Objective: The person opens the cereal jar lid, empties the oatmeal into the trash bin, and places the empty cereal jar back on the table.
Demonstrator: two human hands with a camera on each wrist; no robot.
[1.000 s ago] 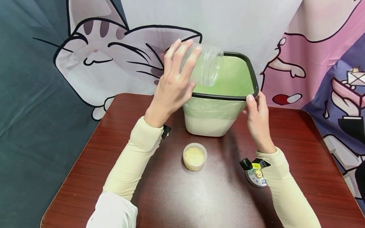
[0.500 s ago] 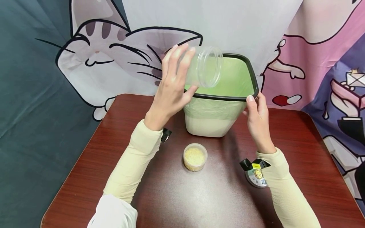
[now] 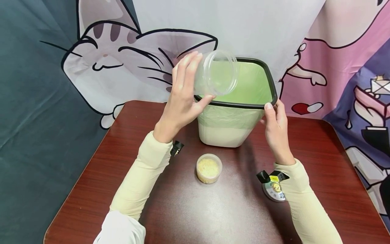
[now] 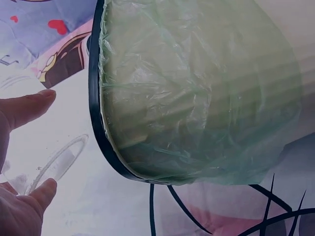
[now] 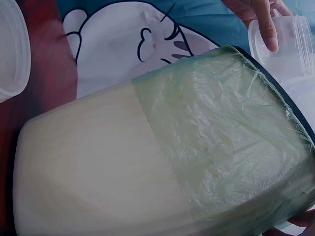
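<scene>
My left hand [image 3: 182, 91] holds a clear plastic jar [image 3: 202, 79] tipped on its side over the left part of a wastebasket [image 3: 223, 134]. No contents show inside the jar, and its wide mouth faces right and toward me. The wastebasket is pale, with a black rim and a thin green bag [image 3: 231, 117] folded over its upper wall. At the rim's front right corner, my right hand [image 3: 275, 132] grips with the thumb on top and fingers outside. In the right wrist view the jar [image 5: 285, 46] lies beyond the rim, in the left hand's fingers [image 5: 266, 27].
On the dark red-brown table [image 3: 182, 210], in front of the wastebasket, stands a small clear tub [image 3: 208, 180] with pale yellow bits in it. A round printed lid [image 3: 272, 191] lies partly under my right wrist. A cartoon-printed cloth [image 3: 128, 61] hangs close behind the table.
My left hand has turned the jar so its mouth faces more toward me, and has shifted slightly left and down. The right hand keeps its grip on the rim.
</scene>
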